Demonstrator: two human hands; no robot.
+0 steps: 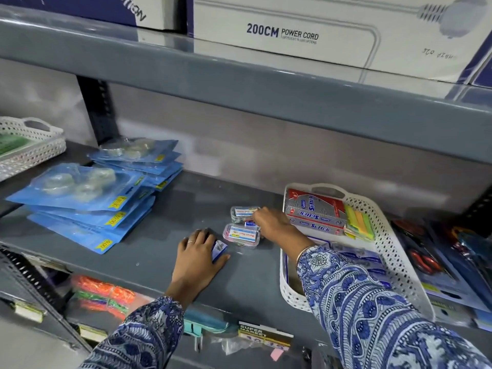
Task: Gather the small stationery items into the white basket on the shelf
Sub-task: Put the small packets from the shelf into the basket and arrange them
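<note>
We see the left hand (198, 258) resting palm-down on the grey shelf (165, 209) at lower centre of the frame, fingers curled round a small blue-and-white packet (219, 250) pinched against the thumb. Just right of it lie two small clear plastic cases (242, 234) with printed labels, one behind the other. The right hand (274, 226) reaches over them from the right, fingertips narrowed onto a tiny blue item (249, 223) between the cases; we cannot tell whether it is gripped or only touched. The white basket (399, 251) sits at centre right, touching nothing of the loose items, and already holds red-and-silver Softek boxes (315, 215), coloured sticky notes (359, 222) and blue packets (362, 258). At left of the frame, stacks of blue blister packs of tape (80, 193) lie fanned on the shelf, and another white basket (32, 145) shows at the far left edge.
</note>
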